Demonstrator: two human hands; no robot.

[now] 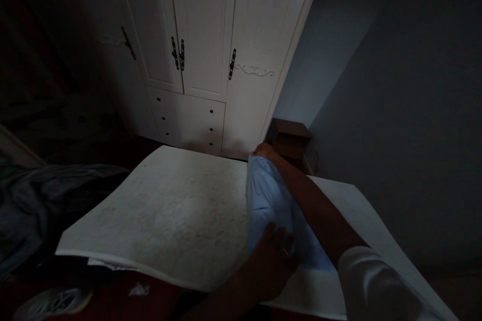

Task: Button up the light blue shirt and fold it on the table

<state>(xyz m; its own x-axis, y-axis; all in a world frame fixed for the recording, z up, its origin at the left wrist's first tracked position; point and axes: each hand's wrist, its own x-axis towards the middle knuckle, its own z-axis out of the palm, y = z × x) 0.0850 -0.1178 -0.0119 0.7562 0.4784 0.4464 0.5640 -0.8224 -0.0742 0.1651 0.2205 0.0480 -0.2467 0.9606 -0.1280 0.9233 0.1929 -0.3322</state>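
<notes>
A light blue cloth [265,190], perhaps a garment, lies folded and slightly wrinkled across a white, stained tabletop [181,205]. At the cloth's far end, my right hand [264,150] is closed on its edge; its fingertips are partly hidden. That arm, in a pale sleeve, reaches over the cloth's right side. Nearer to me, my left hand [274,258] rests on the cloth with its fingers apart and a ring on one of them. Dim light hides the finer detail of the fabric.
A white wardrobe [199,25] with drawers stands just beyond the table. Right of it is a small brown cabinet [291,130] near a grey wall [406,110]. Dark clothes [33,205] are heaped at left. A shoe [52,303] lies on the red floor [116,306].
</notes>
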